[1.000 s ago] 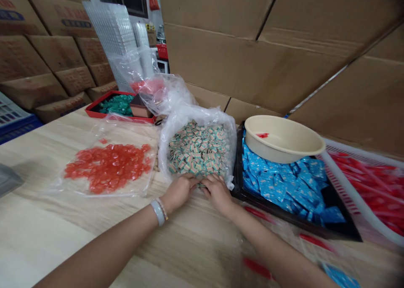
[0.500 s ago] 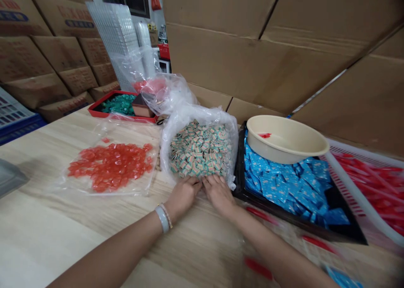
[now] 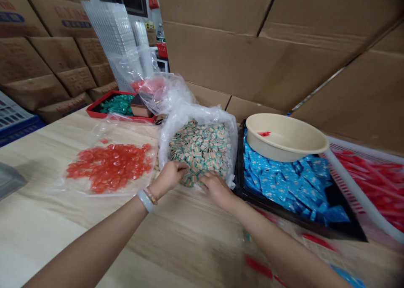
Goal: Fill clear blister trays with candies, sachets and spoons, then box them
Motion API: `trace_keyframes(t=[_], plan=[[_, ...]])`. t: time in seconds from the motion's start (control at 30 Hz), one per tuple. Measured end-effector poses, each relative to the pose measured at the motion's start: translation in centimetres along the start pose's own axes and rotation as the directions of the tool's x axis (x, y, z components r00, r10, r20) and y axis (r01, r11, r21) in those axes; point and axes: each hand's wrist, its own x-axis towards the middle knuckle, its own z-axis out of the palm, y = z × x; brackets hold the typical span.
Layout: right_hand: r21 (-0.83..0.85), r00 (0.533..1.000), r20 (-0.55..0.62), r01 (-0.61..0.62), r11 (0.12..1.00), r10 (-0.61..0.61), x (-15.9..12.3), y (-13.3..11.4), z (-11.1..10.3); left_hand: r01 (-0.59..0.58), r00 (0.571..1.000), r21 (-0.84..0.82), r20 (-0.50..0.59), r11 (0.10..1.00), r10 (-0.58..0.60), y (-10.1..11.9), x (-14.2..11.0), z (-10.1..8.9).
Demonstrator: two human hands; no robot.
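Note:
In the head view a bin lined with a white plastic bag (image 3: 166,132) holds a heap of small square packets (image 3: 202,143), striped green and pale orange. My left hand (image 3: 172,175) reaches over its near left side, fingers curved and apart at the packets. My right hand (image 3: 217,188) is at the near rim, its bent fingers touching the nearest packets. A gap with packets showing lies between the two hands. Neither hand visibly holds anything. Left of the bin, red translucent pieces (image 3: 110,166) lie spread on a clear plastic bag.
A black tray (image 3: 241,187) of blue packets (image 3: 284,183) stands at right, a cream basin (image 3: 284,141) resting on it. Beyond is a white basket (image 3: 366,204) of red items. A red tray (image 3: 97,111) with green pieces sits back left. Cardboard boxes (image 3: 221,56) wall the back.
My hands were close together at the bin's near rim. They have moved apart, the left one up and to the left over the packets. Packets now show between them.

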Motion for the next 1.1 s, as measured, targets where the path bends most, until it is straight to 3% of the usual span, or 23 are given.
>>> trace_keyframes(t=[0.1,0.23,0.33,0.53,0.63,0.93,1.1], plan=[[0.162,0.999,-0.038,-0.005,0.987,0.011,0.5,0.4,0.1,-0.007,1.000,0.011,0.027,1.000,0.007,0.5,-0.2,-0.1],[0.322,1.000,0.015,-0.015,0.947,0.010,1.7,0.0,0.4,-0.037,0.996,0.017,0.084,0.999,0.035,0.3,-0.5,0.3],[0.237,0.999,0.031,-0.033,0.971,0.027,2.1,-0.8,0.7,-0.046,0.992,0.010,0.121,0.999,0.044,0.0,-0.5,0.3],[0.001,0.991,-0.121,-0.060,0.998,0.060,0.8,-1.7,1.2,-0.114,0.969,0.049,0.227,0.992,0.100,-0.2,-0.2,0.4],[-0.059,0.992,-0.126,-0.037,0.998,0.029,0.3,-1.5,1.3,-0.185,0.945,0.083,0.288,0.979,0.154,0.0,-0.1,1.3],[-0.194,0.981,-0.141,0.101,0.976,-0.130,-0.6,-0.8,2.1,-0.189,0.975,0.235,0.161,0.953,0.154,0.3,-2.1,3.1],[-0.152,0.966,-0.239,0.066,0.986,-0.102,-1.4,0.1,1.5,-0.165,0.974,0.294,0.198,0.941,0.109,0.3,-1.8,3.3]])
